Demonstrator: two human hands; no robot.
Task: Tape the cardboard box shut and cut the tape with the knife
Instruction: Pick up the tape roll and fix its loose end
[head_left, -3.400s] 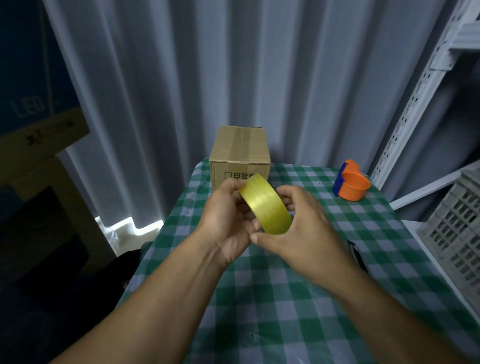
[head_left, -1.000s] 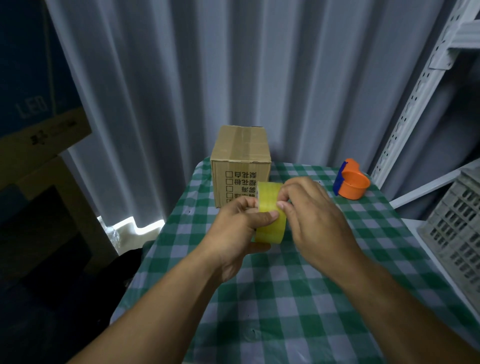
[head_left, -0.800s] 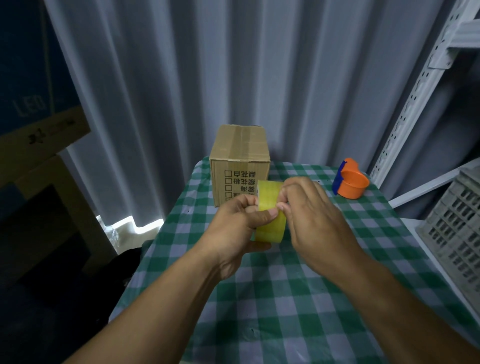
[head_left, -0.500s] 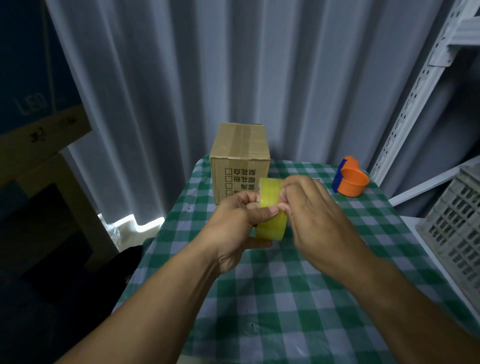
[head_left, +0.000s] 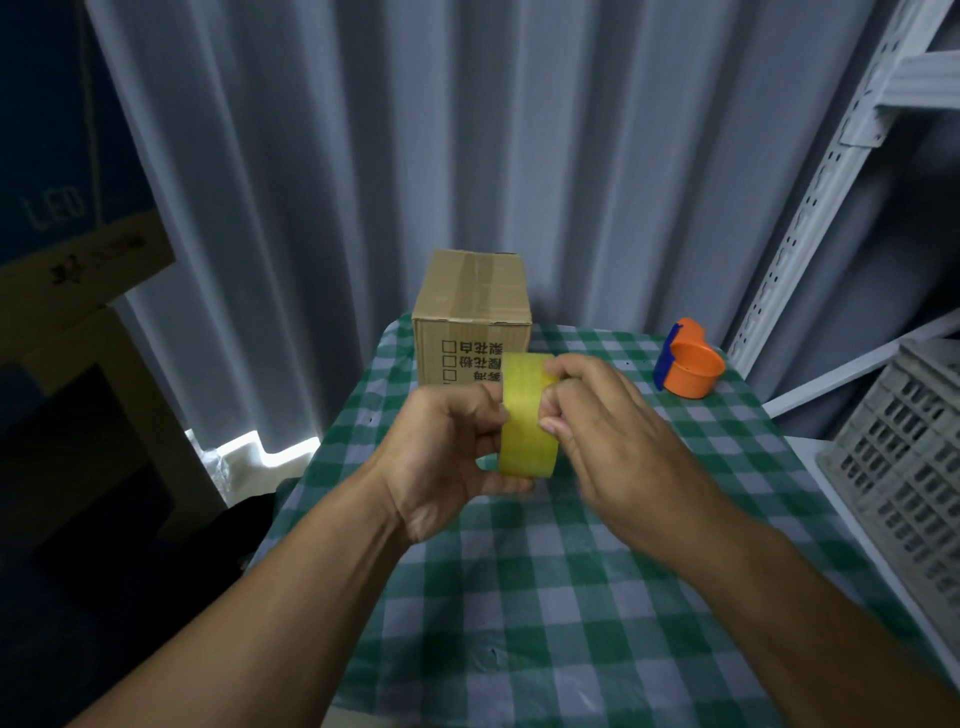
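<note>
A: What can't be made out?
B: The tape roll (head_left: 525, 421) hides the lower print on the cardboard box (head_left: 472, 312); the left hand (head_left: 447, 457) covers the roll's near rim.
A: And at the right edge of the frame?
B: The grey crate (head_left: 904, 467) is cut off.

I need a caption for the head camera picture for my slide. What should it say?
Both hands, left hand and right hand, grip a yellow tape roll above the checked table, cardboard box behind.

Pale pleated curtain (head_left: 363, 156) behind a checked table (head_left: 545, 623) (dim light), white shelving (head_left: 810, 208) right.
</note>
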